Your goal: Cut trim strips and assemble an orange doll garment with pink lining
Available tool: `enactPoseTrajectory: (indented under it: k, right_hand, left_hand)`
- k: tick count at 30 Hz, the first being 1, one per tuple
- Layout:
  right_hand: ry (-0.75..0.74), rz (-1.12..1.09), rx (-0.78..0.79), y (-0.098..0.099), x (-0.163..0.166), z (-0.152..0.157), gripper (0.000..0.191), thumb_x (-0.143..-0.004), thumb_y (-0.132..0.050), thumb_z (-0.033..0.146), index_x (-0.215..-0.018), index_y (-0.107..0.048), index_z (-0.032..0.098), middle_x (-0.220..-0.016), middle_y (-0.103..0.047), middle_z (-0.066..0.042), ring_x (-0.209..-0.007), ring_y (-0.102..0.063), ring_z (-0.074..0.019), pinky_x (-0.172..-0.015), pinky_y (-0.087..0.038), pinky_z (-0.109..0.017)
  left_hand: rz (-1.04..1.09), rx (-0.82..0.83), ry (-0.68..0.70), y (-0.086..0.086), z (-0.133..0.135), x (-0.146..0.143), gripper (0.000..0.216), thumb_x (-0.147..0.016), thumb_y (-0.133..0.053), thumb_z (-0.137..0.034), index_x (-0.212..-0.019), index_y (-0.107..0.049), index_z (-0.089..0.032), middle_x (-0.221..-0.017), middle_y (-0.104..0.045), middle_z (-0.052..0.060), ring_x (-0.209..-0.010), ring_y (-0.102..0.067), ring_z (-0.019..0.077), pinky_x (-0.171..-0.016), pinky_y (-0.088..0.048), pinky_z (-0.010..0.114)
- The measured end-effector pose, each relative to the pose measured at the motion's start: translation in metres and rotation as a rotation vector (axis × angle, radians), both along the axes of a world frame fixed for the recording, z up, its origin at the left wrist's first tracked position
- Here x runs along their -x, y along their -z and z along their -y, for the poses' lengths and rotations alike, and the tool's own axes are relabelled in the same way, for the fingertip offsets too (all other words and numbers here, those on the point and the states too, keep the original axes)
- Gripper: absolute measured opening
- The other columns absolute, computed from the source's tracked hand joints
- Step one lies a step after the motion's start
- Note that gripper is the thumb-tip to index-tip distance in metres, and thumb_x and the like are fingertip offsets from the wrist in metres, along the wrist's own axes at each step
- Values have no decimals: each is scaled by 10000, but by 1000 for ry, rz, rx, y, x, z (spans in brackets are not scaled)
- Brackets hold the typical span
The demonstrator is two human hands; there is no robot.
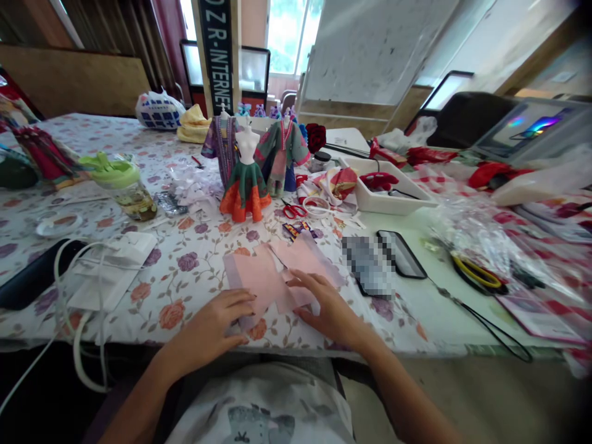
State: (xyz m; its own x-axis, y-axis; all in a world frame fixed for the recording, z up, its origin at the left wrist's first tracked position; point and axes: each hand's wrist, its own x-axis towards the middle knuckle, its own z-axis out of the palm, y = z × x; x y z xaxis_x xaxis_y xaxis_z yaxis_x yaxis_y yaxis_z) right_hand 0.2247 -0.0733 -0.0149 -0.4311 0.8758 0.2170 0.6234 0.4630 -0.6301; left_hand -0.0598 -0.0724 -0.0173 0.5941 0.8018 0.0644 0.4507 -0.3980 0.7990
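Two pink fabric pieces with pale lilac edges lie flat on the flowered tablecloth in front of me. My left hand (225, 320) rests at the near left edge of the left fabric piece (256, 274), fingers stretched out. Over the near part of the right fabric piece (308, 256) lies my right hand (324, 308), its fingers spread and touching the cloth. A narrow gap separates the two pieces at their upper middle; whether they overlap nearer to me I cannot tell. Beyond them stand small dress forms, one in a green and orange skirt (246, 191).
Red-handled scissors (295, 211) lie behind the fabric. To the right are a blurred-out phone-like object (367, 265), a black-framed phone (402, 254) and a white tray (393, 203). A green-lidded bottle (123, 188) and a white power strip (111, 271) with cables are on the left.
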Motion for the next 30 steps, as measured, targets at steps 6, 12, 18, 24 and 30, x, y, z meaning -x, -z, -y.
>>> enactPoseTrajectory:
  k: [6, 12, 18, 24, 30]
  right_hand:
    - [-78, 195, -92, 6, 4, 1, 783, -761, -567, 63, -1458, -286, 281, -1226, -617, -88, -1181, -480, -278, -956, -440, -470]
    - [-77, 178, -183, 18, 2, -13, 692, -800, -478, 25, -1435, -330, 256, -1088, -686, -72, -1053, -558, -262, -924, -446, -467]
    - [47, -109, 60, 19, 4, -28, 557, -852, -505, 168, -1384, -374, 263, -985, -696, -47, -900, -633, -206, -815, -502, -374]
    - [43, -225, 221, 9, 23, -77, 535, -815, -541, 240, -1332, -410, 187, -707, -633, 21, -620, -568, -136, -595, -439, -248]
    - [34, -95, 192, 9, 30, -98, 486, -836, -556, 323, -1292, -464, 182, -643, -587, 39, -575, -524, -130, -550, -377, -238]
  left_hand:
    - [43, 19, -56, 28, 12, 6, 422, -772, -684, -235, -1178, -642, -344, -1352, -559, 30, -1310, -420, 288, -1113, -257, 530]
    - [176, 27, -92, 28, 7, -3, 221, -828, -618, -233, -988, -738, -327, -1206, -661, 53, -1230, -494, 284, -1103, -272, 521]
    - [417, 183, -346, 18, -1, -13, 91, -735, -718, -252, -811, -764, -271, -1033, -716, 74, -1086, -578, 285, -1087, -320, 481]
    - [689, 545, -578, 9, -31, -24, 126, -752, -692, -287, -821, -707, -183, -875, -716, 45, -837, -654, 194, -827, -517, 324]
    - [876, 784, -627, 7, -47, -23, 158, -713, -709, -194, -821, -601, -152, -754, -661, 18, -650, -640, 122, -663, -542, 250]
